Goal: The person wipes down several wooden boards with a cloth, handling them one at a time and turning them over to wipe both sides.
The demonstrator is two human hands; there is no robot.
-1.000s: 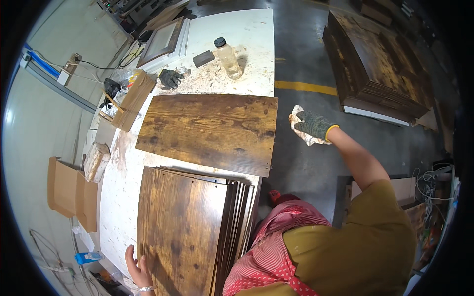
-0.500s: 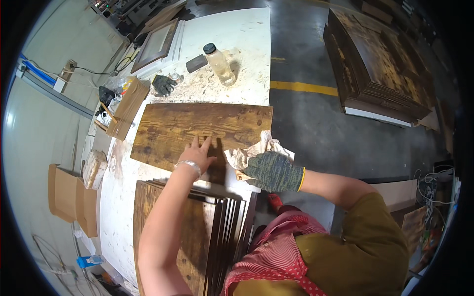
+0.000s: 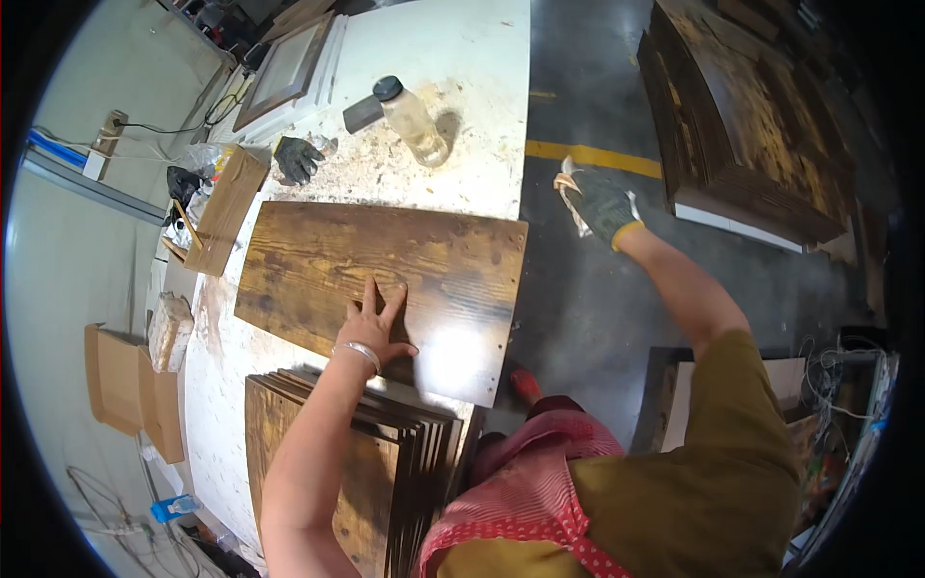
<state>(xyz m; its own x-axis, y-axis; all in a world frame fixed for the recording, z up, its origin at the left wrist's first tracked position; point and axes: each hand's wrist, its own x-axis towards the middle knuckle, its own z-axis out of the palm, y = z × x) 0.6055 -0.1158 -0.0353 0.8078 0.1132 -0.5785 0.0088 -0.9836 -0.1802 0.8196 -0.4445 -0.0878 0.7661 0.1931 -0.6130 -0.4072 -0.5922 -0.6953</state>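
A brown wood-grain board (image 3: 318, 260) lies flat across the white table. My left hand (image 3: 374, 330), bare with a bracelet at the wrist, rests on its near edge with the fingers spread. Out past the board's right end, above the floor, my right hand (image 3: 603, 204) wears a dark knitted glove with a yellow cuff. It is closed on a crumpled whitish rag (image 3: 575, 207), part of which hides behind the glove. Just below the board, a stack of similar boards (image 3: 328, 462) sits partly under my left forearm.
On the dusty white table (image 3: 482, 58) stand a clear bottle (image 3: 414, 125) with a black lid, a dark block (image 3: 363, 115) and a spare glove (image 3: 298, 159). A cardboard box (image 3: 226, 207) holds odds and ends at left. A tall pile of boards (image 3: 742, 125) occupies the floor at right.
My right hand has lifted the rag off the board's right end and swung it away to the far right, over the floor. My left hand stays on the board, its fingers spread.
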